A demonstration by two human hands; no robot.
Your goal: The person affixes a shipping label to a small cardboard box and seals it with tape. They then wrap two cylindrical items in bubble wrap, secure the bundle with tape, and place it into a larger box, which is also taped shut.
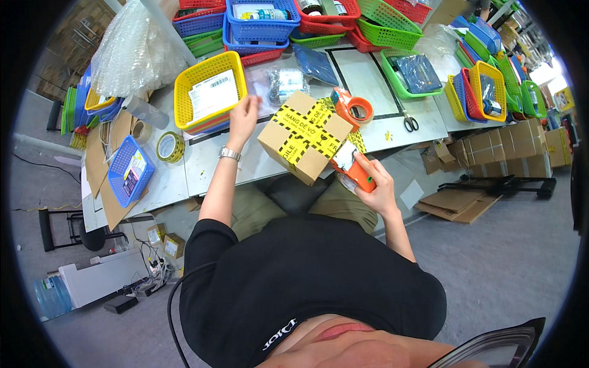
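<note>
A cardboard box [270, 137] sits tilted at the table's front edge, with crossed strips of yellow and black warning tape over its top. My right hand [379, 187] grips an orange tape dispenser [363, 176] against the box's right side, where yellow tape shows by its head. My left hand [244, 116] is raised between the box and a yellow basket [181, 101], its fingertips smeared by motion. Papers with a printed label [213, 95] lie in that basket. Behind the box's right corner rests a second orange tape dispenser [351, 109].
Scissors [410, 122] lie to the right, below a green basket [423, 92] holding a dark package. At left are a roll of yellow tape [170, 147] and a blue basket [130, 172]. Stacked baskets [261, 27] line the back. Flattened cardboard [460, 202] lies on the floor.
</note>
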